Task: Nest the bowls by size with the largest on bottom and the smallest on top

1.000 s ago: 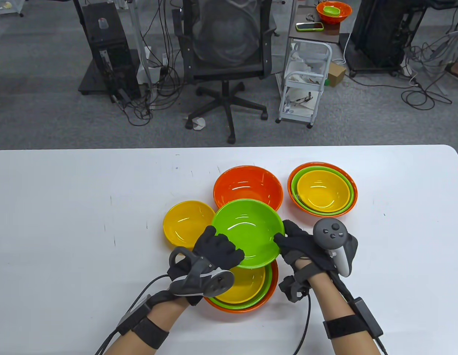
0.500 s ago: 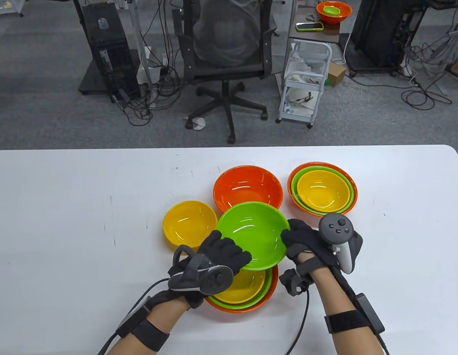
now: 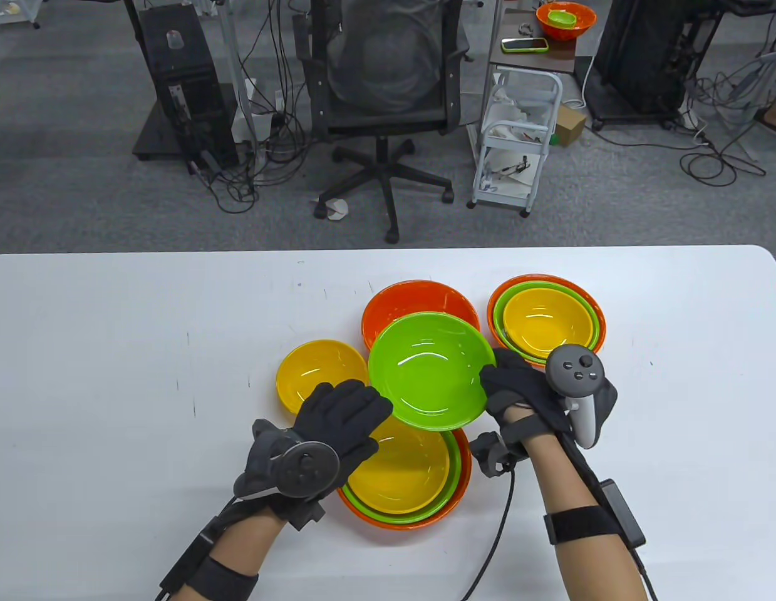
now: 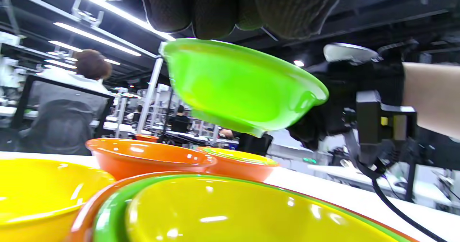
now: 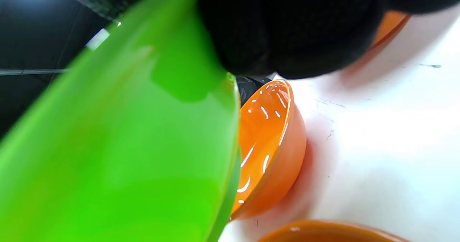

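My right hand (image 3: 510, 388) grips the right rim of a green bowl (image 3: 430, 370) and holds it in the air, partly over a single orange bowl (image 3: 397, 300). The green bowl shows from below in the left wrist view (image 4: 237, 87) and fills the right wrist view (image 5: 118, 145). My left hand (image 3: 341, 416) is off the green bowl, fingers spread flat over the near nested stack (image 3: 406, 476) of orange, green and yellow bowls. A single yellow bowl (image 3: 319, 375) sits to the left. A second nested stack (image 3: 546, 319) stands at the right.
The white table (image 3: 112, 375) ends at its far edge, with a chair (image 3: 388, 94), a cart (image 3: 519, 138) and cables on the floor beyond. Bare table lies left of the yellow bowl and right of the right stack.
The green bowl has moved away from me and up, over the orange bowl. My left hand has let go of its rim and dropped back over the near stack.
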`<state>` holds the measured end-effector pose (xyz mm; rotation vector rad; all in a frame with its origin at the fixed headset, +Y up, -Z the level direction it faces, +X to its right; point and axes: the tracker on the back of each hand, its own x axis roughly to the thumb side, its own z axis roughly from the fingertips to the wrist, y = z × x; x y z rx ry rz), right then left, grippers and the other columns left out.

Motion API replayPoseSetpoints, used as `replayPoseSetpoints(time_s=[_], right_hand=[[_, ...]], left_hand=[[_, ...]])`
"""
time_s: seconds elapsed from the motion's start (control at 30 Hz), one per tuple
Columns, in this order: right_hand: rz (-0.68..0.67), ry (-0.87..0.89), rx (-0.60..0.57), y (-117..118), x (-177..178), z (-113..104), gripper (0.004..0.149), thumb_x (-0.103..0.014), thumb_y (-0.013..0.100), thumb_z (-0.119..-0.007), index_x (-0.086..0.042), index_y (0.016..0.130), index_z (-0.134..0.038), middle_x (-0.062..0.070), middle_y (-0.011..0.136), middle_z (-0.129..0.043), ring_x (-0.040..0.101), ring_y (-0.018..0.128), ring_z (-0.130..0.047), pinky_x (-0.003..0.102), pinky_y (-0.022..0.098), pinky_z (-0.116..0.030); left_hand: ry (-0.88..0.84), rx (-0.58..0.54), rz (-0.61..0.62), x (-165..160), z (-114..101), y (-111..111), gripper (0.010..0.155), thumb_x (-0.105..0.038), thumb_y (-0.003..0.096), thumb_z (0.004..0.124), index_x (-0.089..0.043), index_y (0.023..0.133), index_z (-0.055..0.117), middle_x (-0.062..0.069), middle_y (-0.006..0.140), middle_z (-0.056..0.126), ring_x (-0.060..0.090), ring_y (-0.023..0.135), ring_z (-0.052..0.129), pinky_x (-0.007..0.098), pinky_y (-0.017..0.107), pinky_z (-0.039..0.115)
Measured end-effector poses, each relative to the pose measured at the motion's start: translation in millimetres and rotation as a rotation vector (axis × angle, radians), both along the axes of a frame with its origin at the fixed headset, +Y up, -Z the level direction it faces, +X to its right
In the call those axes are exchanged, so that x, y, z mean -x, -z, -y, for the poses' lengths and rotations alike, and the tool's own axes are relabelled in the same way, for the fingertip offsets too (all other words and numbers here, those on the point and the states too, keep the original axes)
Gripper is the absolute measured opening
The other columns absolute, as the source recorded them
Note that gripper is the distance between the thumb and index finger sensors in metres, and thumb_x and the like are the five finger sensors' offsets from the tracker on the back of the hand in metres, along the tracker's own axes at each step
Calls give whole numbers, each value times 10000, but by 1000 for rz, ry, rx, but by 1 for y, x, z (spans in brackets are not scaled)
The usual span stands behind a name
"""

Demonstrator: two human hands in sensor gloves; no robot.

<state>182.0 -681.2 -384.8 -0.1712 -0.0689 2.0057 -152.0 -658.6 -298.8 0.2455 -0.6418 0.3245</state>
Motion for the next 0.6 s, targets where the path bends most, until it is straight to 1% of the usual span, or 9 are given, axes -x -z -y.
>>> replayPoseSetpoints(time_s=[0.07,0.17,0.3,0.4,0.47,0.6], right_hand=[[27,20,6,4,-3,1,541,-264,482,-756,78,890,-660,146,468,-906,382,285,-899,518,273,-762],[90,41,12,13,-7,3,546,-258,486,-745,77,904,-637,155,491,-897,395,309,-891,528,292,-751],[143,4,22,27,-6,2,550,-252,489,-735,72,917,-617,162,510,-891,400,330,-886,533,308,-745],[168,-39,48,41,0,4,554,-248,490,-732,70,926,-606,167,526,-885,406,344,-883,537,318,-742],[174,-56,67,48,5,5,556,-248,490,-734,68,929,-605,171,533,-883,410,349,-882,541,322,-739],[187,-112,123,66,15,7,560,-247,490,-739,68,933,-603,174,536,-887,412,351,-883,541,323,-740]], left_hand=[[-36,19,-41,13,6,4,621,-422,504,752,-288,1090,595,49,1126,668,373,1089,653,626,787,536],[-55,80,-123,34,19,13,630,-438,507,736,-279,1097,580,60,1124,665,382,1083,656,639,776,556],[-77,166,-228,58,37,22,647,-455,510,722,-264,1107,559,74,1127,651,397,1070,664,650,761,569],[-141,256,-278,70,51,24,664,-467,512,714,-251,1115,538,89,1136,628,411,1069,653,662,752,575],[-182,308,-298,73,56,26,674,-471,512,714,-238,1118,533,106,1141,613,427,1065,648,676,741,579],[-206,332,-340,78,59,26,685,-482,512,709,-229,1120,520,116,1143,600,432,1056,659,680,731,596]])
